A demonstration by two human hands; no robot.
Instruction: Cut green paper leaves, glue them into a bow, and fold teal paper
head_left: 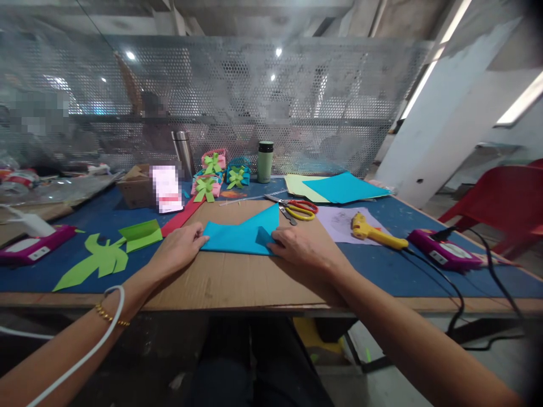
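A blue sheet of paper (240,234), partly folded, lies on a brown cardboard board (237,274) in front of me. My left hand (180,246) presses on its left edge with fingers curled over the paper. My right hand (297,247) pinches a small folded corner at the sheet's lower right. Both hands touch the paper, which rests flat on the board.
Red and yellow scissors (297,208), a yellow glue gun (375,230) on white paper and a purple device (441,250) with a black cord lie to the right. Green cut paper (104,257), paper bows (212,178), a green flask (265,161) and more coloured sheets (339,187) lie around.
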